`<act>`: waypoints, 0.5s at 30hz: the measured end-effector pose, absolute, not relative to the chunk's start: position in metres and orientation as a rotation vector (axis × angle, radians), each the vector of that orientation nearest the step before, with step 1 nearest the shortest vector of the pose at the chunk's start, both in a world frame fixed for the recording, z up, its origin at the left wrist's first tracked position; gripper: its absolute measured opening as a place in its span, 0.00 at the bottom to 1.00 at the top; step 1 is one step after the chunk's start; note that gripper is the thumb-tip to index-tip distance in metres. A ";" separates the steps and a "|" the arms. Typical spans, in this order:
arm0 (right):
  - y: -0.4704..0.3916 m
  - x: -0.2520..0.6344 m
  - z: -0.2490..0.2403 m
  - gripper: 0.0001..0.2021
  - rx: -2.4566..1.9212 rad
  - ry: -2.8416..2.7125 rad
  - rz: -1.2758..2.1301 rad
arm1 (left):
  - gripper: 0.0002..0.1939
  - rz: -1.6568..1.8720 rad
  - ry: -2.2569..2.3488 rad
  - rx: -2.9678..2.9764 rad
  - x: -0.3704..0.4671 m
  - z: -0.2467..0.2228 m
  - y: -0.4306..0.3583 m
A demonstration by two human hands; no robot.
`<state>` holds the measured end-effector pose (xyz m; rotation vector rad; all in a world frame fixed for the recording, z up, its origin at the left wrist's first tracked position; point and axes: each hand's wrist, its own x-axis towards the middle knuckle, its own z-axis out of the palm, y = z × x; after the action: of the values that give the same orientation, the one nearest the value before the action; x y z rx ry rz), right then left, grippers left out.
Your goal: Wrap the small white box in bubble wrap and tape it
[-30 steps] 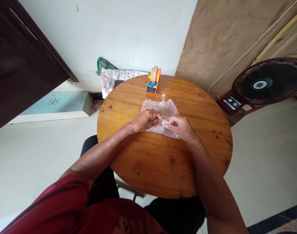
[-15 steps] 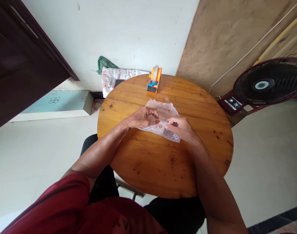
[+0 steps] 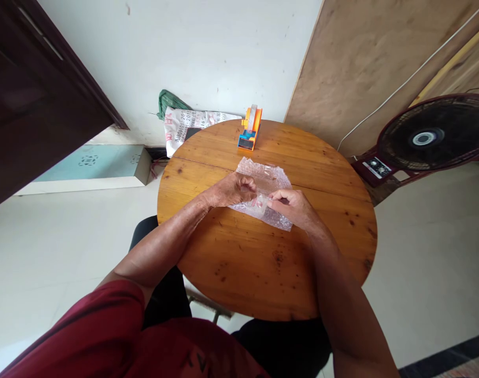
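Note:
A sheet of clear bubble wrap [image 3: 278, 215] lies on the round wooden table [image 3: 231, 273]. Over its left part is my left hand [image 3: 239, 190], fingers curled into a pinch at a small clear piece with reddish marks [image 3: 257, 202]. My right hand [image 3: 290, 203] pinches the other side of that clear piece with thumb and forefinger. What exactly the clear piece is cannot be made out. Beyond the wrap, near the table's far edge, stands an orange and blue tape dispenser [image 3: 251, 127].
A printed white sack [image 3: 176, 128] and a green bag [image 3: 170, 104] rest behind the table by the wall. To the right is a dark fan [image 3: 432, 134]. A pale blue box [image 3: 101, 163] lies on the floor at the left.
The far part of the bubble wrap has shifted slightly up and to the right, and a small clear strip beyond it no longer shows. Both hands have hardly moved.

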<state>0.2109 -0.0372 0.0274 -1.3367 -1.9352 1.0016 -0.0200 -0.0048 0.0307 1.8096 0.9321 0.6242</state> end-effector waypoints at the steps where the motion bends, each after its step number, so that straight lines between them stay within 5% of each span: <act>1: -0.037 0.211 0.027 0.12 -1.337 -1.936 0.996 | 0.10 0.624 0.934 1.817 -0.020 0.030 -0.005; 15: -0.036 0.210 0.024 0.11 -1.350 -1.906 1.017 | 0.07 0.624 0.962 1.757 -0.018 0.030 -0.004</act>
<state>0.2097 -0.0361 0.0237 -1.3504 -1.9062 1.0169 -0.0180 -0.0038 0.0305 1.7570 0.9621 0.6236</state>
